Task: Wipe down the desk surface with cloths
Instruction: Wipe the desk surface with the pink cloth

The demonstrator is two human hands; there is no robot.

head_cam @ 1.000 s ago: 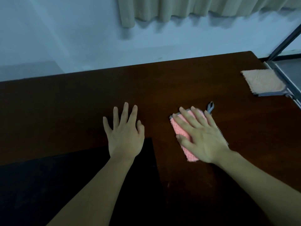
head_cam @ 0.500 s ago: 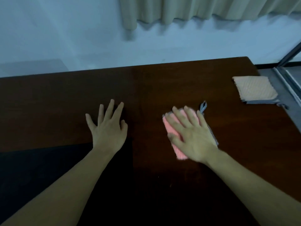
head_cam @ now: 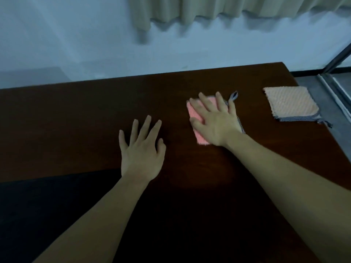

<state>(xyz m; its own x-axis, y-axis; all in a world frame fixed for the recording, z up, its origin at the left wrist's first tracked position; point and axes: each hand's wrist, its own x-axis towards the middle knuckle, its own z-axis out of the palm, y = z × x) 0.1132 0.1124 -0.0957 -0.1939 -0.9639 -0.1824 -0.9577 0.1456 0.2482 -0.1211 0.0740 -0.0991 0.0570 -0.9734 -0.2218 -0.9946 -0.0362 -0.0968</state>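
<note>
A dark brown wooden desk (head_cam: 76, 114) fills the view. A folded pink cloth (head_cam: 195, 118) with a grey hanging loop lies on it right of centre. My right hand (head_cam: 214, 120) presses flat on that cloth with straight, spread fingers and hides most of it. My left hand (head_cam: 142, 150) rests flat on the bare wood to the left, fingers spread, holding nothing. A second cloth, peach with a grey edge (head_cam: 288, 103), lies at the desk's far right edge, apart from both hands.
A pale wall and the hem of a beige curtain (head_cam: 209, 10) stand behind the desk. A dark metal frame (head_cam: 338, 57) and grey floor lie past the desk's right edge. A black area (head_cam: 38, 215) borders the desk's near left side.
My right hand has slid the pink cloth away from me, toward the far edge and the peach cloth. My left hand stays flat on the wood.
</note>
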